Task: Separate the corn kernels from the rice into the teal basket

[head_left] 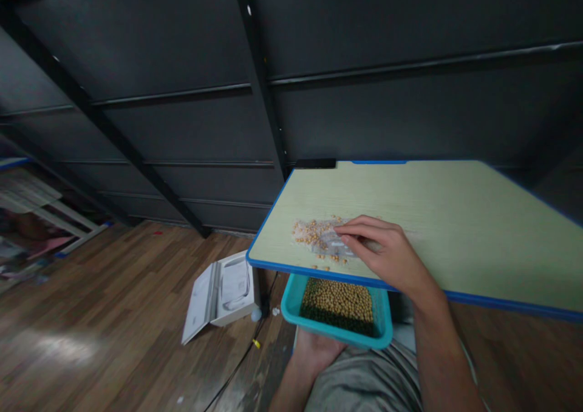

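My right hand (pixel 389 248) is over the pale green tabletop (pixel 437 218), its thumb and fingers drawn together at a clear plastic bag or film (pixel 334 242). What lies in the pinch, if anything, is too small to make out. Loose tan beans (pixel 310 233), like soybeans, are scattered on and around the plastic, a few near the table's blue front edge. Below that edge, my left hand (pixel 316 348) holds a teal plastic basket (pixel 386 324) from underneath, its fingers mostly hidden. Many of the same beans (pixel 339 300) fill the basket's bottom.
An opened white box (pixel 234 284) lies on the wooden floor (pixel 113 303) to the left. A black cable (pixel 241 363) runs past it. At the table's far left corner is a black strip (pixel 315 164). Behind stands a dark panelled wall (pixel 182 54); a white rack (pixel 64 209) is far left.
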### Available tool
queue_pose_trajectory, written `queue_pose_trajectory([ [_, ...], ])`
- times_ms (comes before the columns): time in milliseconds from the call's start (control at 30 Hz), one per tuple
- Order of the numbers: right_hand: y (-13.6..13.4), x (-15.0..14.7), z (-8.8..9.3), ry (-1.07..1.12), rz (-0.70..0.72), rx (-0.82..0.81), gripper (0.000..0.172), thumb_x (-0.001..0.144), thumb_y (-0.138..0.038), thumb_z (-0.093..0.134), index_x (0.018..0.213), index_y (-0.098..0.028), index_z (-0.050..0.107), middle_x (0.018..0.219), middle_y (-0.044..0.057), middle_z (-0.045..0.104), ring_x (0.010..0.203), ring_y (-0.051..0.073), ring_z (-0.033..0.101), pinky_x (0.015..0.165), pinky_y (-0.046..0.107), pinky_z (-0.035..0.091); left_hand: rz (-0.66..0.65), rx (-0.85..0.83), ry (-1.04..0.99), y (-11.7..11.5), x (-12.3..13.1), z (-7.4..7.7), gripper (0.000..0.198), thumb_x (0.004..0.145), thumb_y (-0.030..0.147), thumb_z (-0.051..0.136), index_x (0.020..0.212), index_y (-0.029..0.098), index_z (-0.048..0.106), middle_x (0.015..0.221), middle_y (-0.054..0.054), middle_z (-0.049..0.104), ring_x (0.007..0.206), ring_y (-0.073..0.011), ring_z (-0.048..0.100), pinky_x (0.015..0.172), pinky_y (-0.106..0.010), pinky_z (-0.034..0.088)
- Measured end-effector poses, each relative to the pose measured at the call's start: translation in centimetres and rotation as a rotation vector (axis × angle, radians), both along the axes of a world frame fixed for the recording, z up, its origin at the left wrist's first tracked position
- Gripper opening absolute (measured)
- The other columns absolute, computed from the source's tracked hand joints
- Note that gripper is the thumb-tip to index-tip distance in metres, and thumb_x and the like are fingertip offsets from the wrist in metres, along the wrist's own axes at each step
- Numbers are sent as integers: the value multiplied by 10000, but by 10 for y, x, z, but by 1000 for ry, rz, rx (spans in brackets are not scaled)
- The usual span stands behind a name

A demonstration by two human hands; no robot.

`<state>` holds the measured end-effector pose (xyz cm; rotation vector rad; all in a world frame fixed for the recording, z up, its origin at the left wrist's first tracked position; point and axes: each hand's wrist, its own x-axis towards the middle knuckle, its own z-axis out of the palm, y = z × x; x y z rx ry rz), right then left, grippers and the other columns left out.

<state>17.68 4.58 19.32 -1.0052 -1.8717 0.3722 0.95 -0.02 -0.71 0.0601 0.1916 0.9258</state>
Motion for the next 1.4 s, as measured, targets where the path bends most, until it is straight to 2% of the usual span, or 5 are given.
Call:
queue_pose_trajectory([
  [533, -1, -2, -2, 5, 9, 5, 210, 940, -156, 621, 1076, -243, 755, 1045, 24, 741, 950, 160, 687, 862, 327, 536, 1, 3, -10, 2, -1, -7, 415, 957, 469, 414, 1207, 303, 701, 1413, -72, 613, 1357, -268, 506, 1138, -511, 345],
  [900, 0, -3, -3, -15, 11, -17, 224, 937, -144, 616, 1078, -246, 758, 1050, 24, 747, 958, 165, 693, 866, 322, 536, -18, 28, -26, 2, -2, -2, 418, 971, 423, 383, 1128, 269, 738, 1359, -65, 657, 1327, -247, 535, 1151, -488, 323],
  [1233, -1, -5, -1, -1, 38, -14, 242, 937, -138, 617, 1088, -262, 760, 1037, 16, 748, 946, 158, 691, 860, 320, 536, -29, 21, 3, 2, -1, -4, 460, 970, 448, 370, 1218, 227, 689, 1402, -106, 619, 1324, -259, 538, 1147, -498, 326],
  [1400, -2, -6, 0, 20, 44, -2, 238, 942, -149, 613, 1094, -261, 759, 1038, 23, 746, 946, 167, 690, 853, 335, 540, -4, 25, -11, 2, -1, -3, 428, 972, 423, 377, 1220, 268, 689, 1378, -76, 643, 1314, -250, 546, 1133, -484, 344],
])
